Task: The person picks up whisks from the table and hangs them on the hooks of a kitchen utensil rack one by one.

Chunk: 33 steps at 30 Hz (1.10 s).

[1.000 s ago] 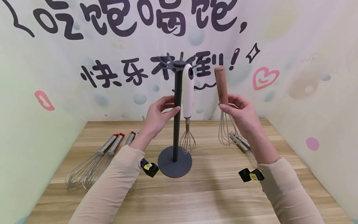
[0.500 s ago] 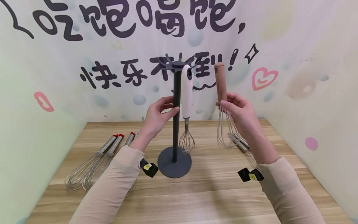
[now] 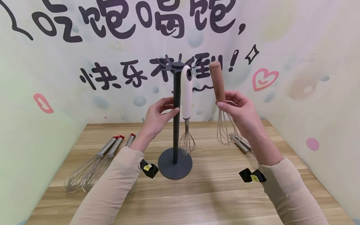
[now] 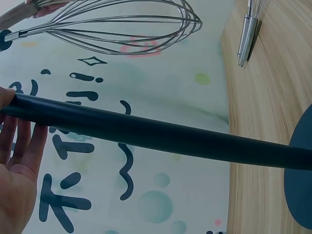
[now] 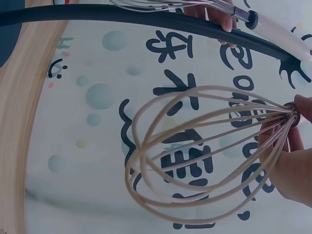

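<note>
In the head view my left hand [image 3: 158, 117] holds the dark post of a hook stand [image 3: 176, 134] between thumb and fingers. A white-handled whisk [image 3: 186, 93] hangs upright from the stand's right side, its wire end just above the round base. To the right, my right hand [image 3: 244, 112] pinches a whisk with a wooden handle [image 3: 217, 81] low on that handle. This whisk is in the air, handle up and leaning left, apart from the stand. Its pale beige loops [image 5: 146, 168] show in the right wrist view.
Several steel whisks with red-tipped handles [image 3: 108, 147] lie on the wooden table [image 3: 197, 200] at left, partly behind the left sleeve. Steel-handled whisks [image 3: 240, 143] lie at right, partly behind the right arm. A printed wall cloth [image 3: 126, 103] stands behind the table.
The wooden-handled whisk has moved a little left toward the stand, and its handle leans further left. My left hand keeps its hold on the post.
</note>
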{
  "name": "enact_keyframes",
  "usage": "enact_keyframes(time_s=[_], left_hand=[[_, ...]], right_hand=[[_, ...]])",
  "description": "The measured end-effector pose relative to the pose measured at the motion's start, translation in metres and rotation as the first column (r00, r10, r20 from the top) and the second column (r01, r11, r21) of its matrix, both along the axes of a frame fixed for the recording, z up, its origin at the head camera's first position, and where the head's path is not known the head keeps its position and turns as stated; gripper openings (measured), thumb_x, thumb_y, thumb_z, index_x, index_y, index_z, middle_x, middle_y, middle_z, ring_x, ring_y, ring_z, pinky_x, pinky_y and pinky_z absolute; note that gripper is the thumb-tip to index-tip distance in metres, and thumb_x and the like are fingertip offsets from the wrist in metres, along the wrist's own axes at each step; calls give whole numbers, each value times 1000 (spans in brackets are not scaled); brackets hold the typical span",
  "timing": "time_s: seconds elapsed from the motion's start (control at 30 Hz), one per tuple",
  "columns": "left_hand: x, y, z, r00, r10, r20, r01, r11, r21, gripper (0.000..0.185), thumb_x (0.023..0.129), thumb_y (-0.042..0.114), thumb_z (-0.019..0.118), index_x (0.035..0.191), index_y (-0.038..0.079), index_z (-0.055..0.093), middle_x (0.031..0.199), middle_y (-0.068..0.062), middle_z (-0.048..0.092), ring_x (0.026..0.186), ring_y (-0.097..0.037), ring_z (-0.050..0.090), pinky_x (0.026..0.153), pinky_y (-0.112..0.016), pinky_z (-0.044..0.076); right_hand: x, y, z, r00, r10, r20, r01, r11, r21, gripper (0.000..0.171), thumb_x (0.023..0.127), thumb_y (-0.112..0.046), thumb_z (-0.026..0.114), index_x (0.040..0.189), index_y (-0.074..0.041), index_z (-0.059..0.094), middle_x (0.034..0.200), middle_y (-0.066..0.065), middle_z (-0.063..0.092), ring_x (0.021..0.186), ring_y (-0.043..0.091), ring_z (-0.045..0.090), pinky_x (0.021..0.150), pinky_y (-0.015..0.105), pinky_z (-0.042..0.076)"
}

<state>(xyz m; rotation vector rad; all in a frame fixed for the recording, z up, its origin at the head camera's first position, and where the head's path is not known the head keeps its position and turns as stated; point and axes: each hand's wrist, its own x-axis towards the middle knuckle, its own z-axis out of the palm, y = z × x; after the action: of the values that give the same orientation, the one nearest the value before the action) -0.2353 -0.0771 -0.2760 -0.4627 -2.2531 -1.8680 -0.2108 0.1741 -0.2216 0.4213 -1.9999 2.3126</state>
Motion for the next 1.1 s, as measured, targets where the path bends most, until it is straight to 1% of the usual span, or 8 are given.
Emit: enact_keyframes(time_s=[0.13,0.27,0.43,0.53,0.83,1.1], left_hand=[[-1,-1,-1,1000,-1,-5,1,1000,-9,37,90,17,67,125,11,59,124,-6,61,113,-20,58,95,-35,52],[-2,-2,-1,1000,-1,-4,1,1000,-10,37,89,17,67,125,11,60,124,-6,62,112,-20,58,94,-34,52],[-2,-3,-2,1000,-3,0,3,1000,-13,37,89,17,67,125,11,59,124,-6,61,113,-20,58,97,-36,51],[-2,-3,-2,1000,-6,4,6,1000,-15,37,90,18,67,125,11,59,124,-6,61,114,-20,58,98,-37,51],[-1,-3,-1,1000,-3,5,3,1000,-18,35,90,17,67,124,11,60,124,-7,62,114,-21,58,98,-38,50],[-1,-2,-1,1000,-3,12,3,1000,-13,35,89,17,67,123,10,61,124,-6,61,115,-20,58,99,-39,50]], right_hand=[[3,-3,6,1000,-18,-11,18,999,31,23,84,2,67,98,-17,65,94,-6,67,93,6,62,81,13,51],[5,-7,11,1000,-27,-10,27,998,53,23,84,1,68,100,-16,64,95,-5,66,91,5,65,81,13,51],[4,-12,16,998,-50,-24,52,993,110,24,85,-2,68,104,-15,62,98,-4,65,93,4,65,82,13,51],[4,-15,19,998,-56,-30,60,990,127,24,84,-3,69,105,-14,62,99,-4,64,94,5,65,81,13,51],[1,-18,21,997,-55,-49,61,990,129,24,84,1,68,100,-17,62,95,-6,66,91,5,65,79,14,51],[-2,-21,21,998,-48,-50,55,987,150,25,83,1,68,99,-18,63,96,-6,64,90,4,66,80,15,50]])
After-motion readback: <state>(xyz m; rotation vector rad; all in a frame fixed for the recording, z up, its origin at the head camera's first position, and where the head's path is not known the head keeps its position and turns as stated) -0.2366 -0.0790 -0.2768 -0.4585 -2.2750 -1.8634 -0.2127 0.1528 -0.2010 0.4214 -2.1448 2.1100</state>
